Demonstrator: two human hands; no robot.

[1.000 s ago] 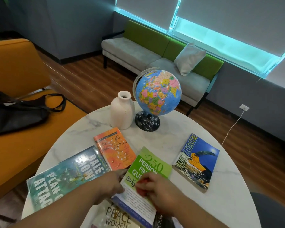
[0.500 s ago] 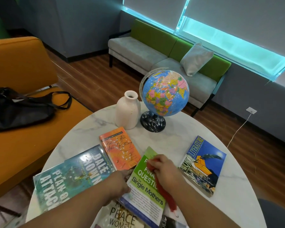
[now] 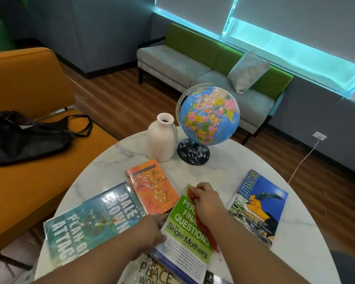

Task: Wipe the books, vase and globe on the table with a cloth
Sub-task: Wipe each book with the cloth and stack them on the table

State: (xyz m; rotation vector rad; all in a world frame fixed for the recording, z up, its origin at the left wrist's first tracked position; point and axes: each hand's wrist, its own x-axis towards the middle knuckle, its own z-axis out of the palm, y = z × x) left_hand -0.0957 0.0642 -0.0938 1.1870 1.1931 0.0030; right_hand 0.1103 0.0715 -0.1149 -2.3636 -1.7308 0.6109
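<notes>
While the green book (image 3: 188, 230) lies among other books (image 3: 152, 191) at the near side of the table (image 3: 213, 175), the right hand (image 3: 207, 201), fingers clutching the red cloth (image 3: 205, 228) at its top, should sweep flat and full-length, the left hand (image 3: 152, 228), grip unclear from here, pinning its edge.

The right hand (image 3: 205, 198) grips a red cloth (image 3: 203, 224) against the upper part of the green book (image 3: 188, 228). The left hand (image 3: 150, 228) holds this book at its left edge. On the marble table (image 3: 223, 173) lie also an orange book (image 3: 152, 186), a teal book (image 3: 90, 224) and a blue book (image 3: 256, 206). Behind them a white vase (image 3: 162, 140) and a globe (image 3: 210, 115) stand just beside each other.
</notes>
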